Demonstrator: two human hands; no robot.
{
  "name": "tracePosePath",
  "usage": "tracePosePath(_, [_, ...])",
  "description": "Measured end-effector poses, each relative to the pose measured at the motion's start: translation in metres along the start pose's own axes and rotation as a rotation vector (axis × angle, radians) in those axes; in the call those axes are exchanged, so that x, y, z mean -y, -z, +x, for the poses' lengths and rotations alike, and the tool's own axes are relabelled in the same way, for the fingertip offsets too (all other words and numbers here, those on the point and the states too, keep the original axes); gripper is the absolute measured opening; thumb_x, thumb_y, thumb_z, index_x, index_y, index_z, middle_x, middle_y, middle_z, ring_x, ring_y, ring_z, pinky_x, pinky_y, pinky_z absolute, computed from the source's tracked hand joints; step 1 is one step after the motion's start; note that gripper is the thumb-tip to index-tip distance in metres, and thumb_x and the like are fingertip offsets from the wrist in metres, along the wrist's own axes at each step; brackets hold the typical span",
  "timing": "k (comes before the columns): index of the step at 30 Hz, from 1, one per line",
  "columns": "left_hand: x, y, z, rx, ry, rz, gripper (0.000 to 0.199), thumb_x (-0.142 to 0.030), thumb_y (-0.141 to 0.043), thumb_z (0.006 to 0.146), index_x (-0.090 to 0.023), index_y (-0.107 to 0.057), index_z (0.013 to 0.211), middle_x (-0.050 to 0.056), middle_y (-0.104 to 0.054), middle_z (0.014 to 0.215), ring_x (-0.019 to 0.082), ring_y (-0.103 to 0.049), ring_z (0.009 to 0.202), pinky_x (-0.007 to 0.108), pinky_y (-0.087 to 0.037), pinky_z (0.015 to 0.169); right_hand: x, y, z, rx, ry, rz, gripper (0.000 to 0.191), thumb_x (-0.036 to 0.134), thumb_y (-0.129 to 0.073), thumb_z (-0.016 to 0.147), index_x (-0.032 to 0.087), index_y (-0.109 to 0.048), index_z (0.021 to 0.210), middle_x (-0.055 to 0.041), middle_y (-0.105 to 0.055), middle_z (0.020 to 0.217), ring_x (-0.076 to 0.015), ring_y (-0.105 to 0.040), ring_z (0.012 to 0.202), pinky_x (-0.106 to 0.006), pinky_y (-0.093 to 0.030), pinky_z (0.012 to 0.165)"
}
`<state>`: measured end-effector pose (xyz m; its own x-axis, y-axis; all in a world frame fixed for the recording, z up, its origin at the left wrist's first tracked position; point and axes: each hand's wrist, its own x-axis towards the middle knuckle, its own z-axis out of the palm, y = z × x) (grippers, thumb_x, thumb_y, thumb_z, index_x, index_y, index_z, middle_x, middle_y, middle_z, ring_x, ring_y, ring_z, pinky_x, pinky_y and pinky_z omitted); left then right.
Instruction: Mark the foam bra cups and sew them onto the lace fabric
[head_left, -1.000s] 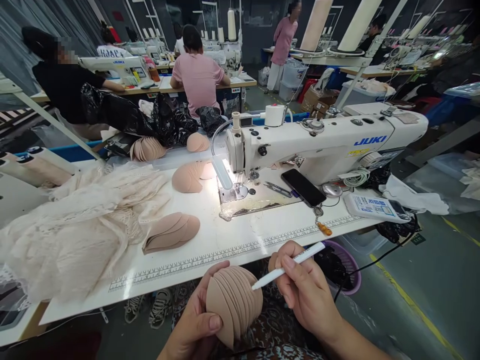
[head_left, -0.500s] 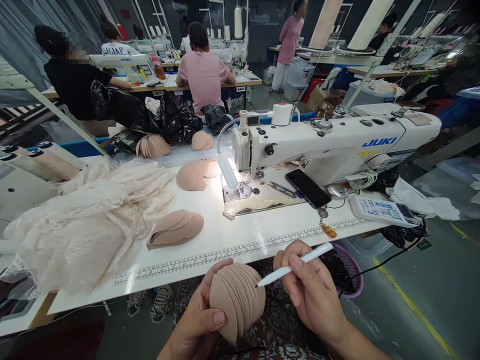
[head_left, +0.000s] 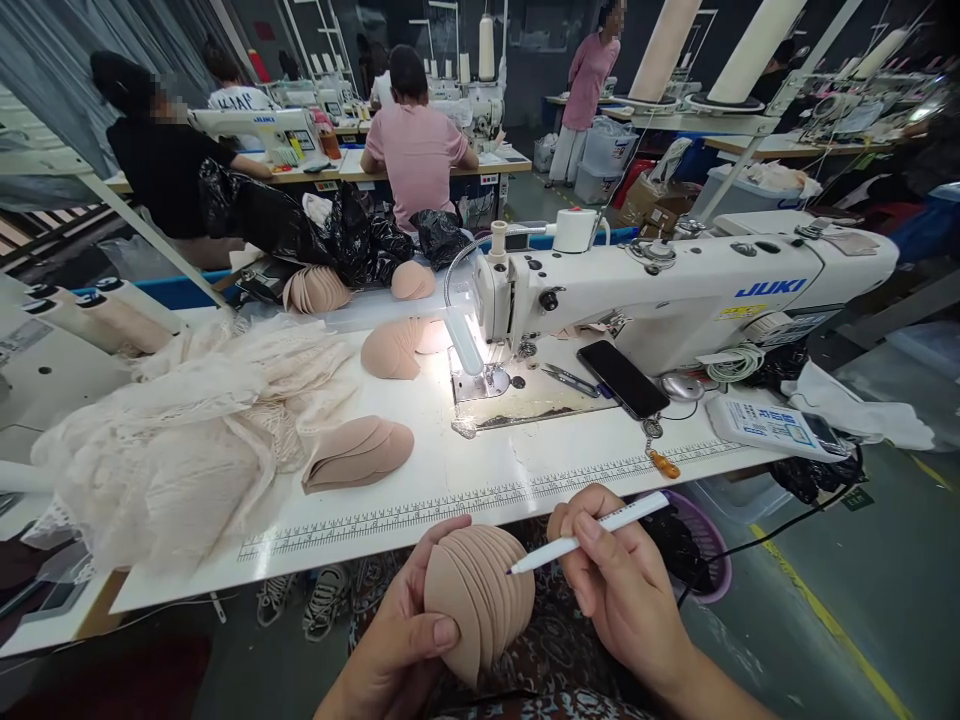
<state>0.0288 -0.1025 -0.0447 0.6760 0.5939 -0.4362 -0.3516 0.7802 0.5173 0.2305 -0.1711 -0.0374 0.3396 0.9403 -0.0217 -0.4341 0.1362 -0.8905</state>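
My left hand (head_left: 409, 620) is closed around a fanned stack of beige bra cups (head_left: 480, 600), held over my lap in front of the table edge. In my right hand (head_left: 622, 570) is a white marker pen (head_left: 589, 532), gripped between thumb and fingers. Its dark tip points left, at the edges of the stacked cups; whether it touches them I cannot tell. On the table beyond lie a folded pile of beige cups (head_left: 358, 452) and another group of cups (head_left: 391, 348) beside the sewing machine's needle area.
A white JUKI sewing machine (head_left: 675, 285) stands at the back right. Near it lie thread snips (head_left: 570, 380), a black phone (head_left: 622, 378) and a white box (head_left: 776, 428). Cream lace fabric (head_left: 187, 450) covers the left side. A printed ruler (head_left: 480, 505) runs along the front edge.
The pen tip has shifted slightly left along the cup edges. The whole view has moved a little, so the table appears farther right. Both hands keep their hold.
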Motion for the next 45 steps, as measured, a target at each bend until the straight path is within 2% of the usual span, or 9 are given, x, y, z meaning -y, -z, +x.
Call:
tracePosePath(5, [-0.0003, -0.0026, 0.0004, 0.01, -0.006, 0.019, 0.077, -0.025, -0.096, 0.061, -0.027, -0.068, 0.133, 0.013, -0.073, 0.126, 0.039, -0.069, 0.114, 0.047, -0.055, 0.099, -0.0017, -0.0028, -0.0026, 0.031, -0.015, -0.047, 0.031, 0.046, -0.056, 0.108, 0.021, -0.059, 0.09, 0.0067, -0.049, 0.048, -0.0108, -0.038, 0.044, -0.027, -0.027, 0.05])
tracePosePath(9, [-0.0013, -0.0045, 0.0004, -0.01, -0.008, 0.014, 0.076, -0.024, -0.096, 0.06, -0.025, -0.069, 0.132, 0.013, -0.073, 0.126, 0.038, -0.069, 0.115, 0.046, -0.055, 0.099, 0.0004, -0.0021, -0.0011, 0.018, 0.008, 0.012, 0.03, 0.045, -0.056, 0.109, 0.022, -0.058, 0.089, 0.0072, -0.047, 0.047, -0.0113, -0.039, 0.045, -0.027, -0.026, 0.05])
tracePosePath(17, [-0.001, -0.0057, 0.0005, 0.01, -0.009, 0.022, 0.077, -0.025, -0.096, 0.061, -0.025, -0.068, 0.133, 0.013, -0.074, 0.124, 0.035, -0.07, 0.112, 0.045, -0.055, 0.099, -0.0002, -0.0035, -0.0041, 0.081, 0.001, -0.048, 0.029, 0.043, -0.053, 0.11, 0.022, -0.059, 0.091, 0.0064, -0.051, 0.05, -0.0118, -0.041, 0.049, -0.028, -0.031, 0.056])
tracePosePath(22, [-0.001, -0.0067, 0.0009, 0.026, -0.016, 0.02, 0.074, -0.024, -0.096, 0.063, -0.025, -0.069, 0.132, 0.013, -0.073, 0.127, 0.038, -0.068, 0.117, 0.046, -0.055, 0.101, -0.0001, -0.0042, -0.0026, 0.046, 0.02, -0.045, 0.028, 0.043, -0.053, 0.11, 0.022, -0.059, 0.092, 0.0066, -0.049, 0.05, -0.0119, -0.041, 0.046, -0.028, -0.028, 0.052])
tracePosePath(28, [0.0004, -0.0049, 0.0017, 0.041, -0.009, 0.033, 0.076, -0.025, -0.095, 0.064, -0.026, -0.067, 0.134, 0.013, -0.073, 0.127, 0.036, -0.07, 0.114, 0.042, -0.056, 0.096, -0.0023, -0.0064, -0.0042, 0.105, -0.012, -0.053, 0.029, 0.043, -0.053, 0.11, 0.021, -0.059, 0.092, 0.0057, -0.054, 0.054, -0.0116, -0.04, 0.048, -0.029, -0.032, 0.057])
tracePosePath(34, [0.0005, -0.0007, 0.0027, 0.085, -0.021, 0.043, 0.073, -0.023, -0.092, 0.068, -0.026, -0.065, 0.136, 0.013, -0.071, 0.131, 0.037, -0.066, 0.122, 0.042, -0.055, 0.098, -0.0036, -0.0034, -0.0035, 0.072, 0.015, -0.05, 0.028, 0.042, -0.051, 0.111, 0.022, -0.06, 0.093, 0.0064, -0.052, 0.052, -0.0125, -0.041, 0.048, -0.029, -0.03, 0.056])
tracePosePath(37, [0.0007, -0.0016, 0.0023, 0.054, -0.017, 0.046, 0.075, -0.024, -0.093, 0.066, -0.025, -0.065, 0.136, 0.014, -0.072, 0.129, 0.035, -0.069, 0.117, 0.04, -0.055, 0.096, -0.0042, -0.0047, -0.0033, 0.103, 0.003, -0.059, 0.027, 0.041, -0.052, 0.111, 0.023, -0.06, 0.094, 0.0058, -0.056, 0.055, -0.0118, -0.041, 0.049, -0.029, -0.031, 0.057])
tracePosePath(41, [0.0003, -0.0045, 0.0013, 0.036, -0.011, 0.04, 0.077, -0.024, -0.094, 0.064, -0.025, -0.065, 0.135, 0.014, -0.073, 0.128, 0.034, -0.07, 0.115, 0.04, -0.054, 0.097, -0.0031, -0.0066, -0.0037, 0.104, 0.0, -0.03, 0.027, 0.042, -0.052, 0.111, 0.023, -0.06, 0.093, 0.006, -0.052, 0.05, -0.0141, -0.043, 0.051, -0.03, -0.033, 0.059])
tracePosePath(45, [0.0004, -0.0047, 0.001, 0.027, -0.013, 0.025, 0.078, -0.024, -0.095, 0.064, -0.025, -0.065, 0.136, 0.013, -0.072, 0.128, 0.034, -0.069, 0.116, 0.041, -0.053, 0.1, -0.0018, -0.005, -0.0045, 0.082, 0.002, -0.035, 0.029, 0.043, -0.053, 0.11, 0.022, -0.059, 0.092, 0.0055, -0.052, 0.051, -0.013, -0.041, 0.047, -0.029, -0.03, 0.053])
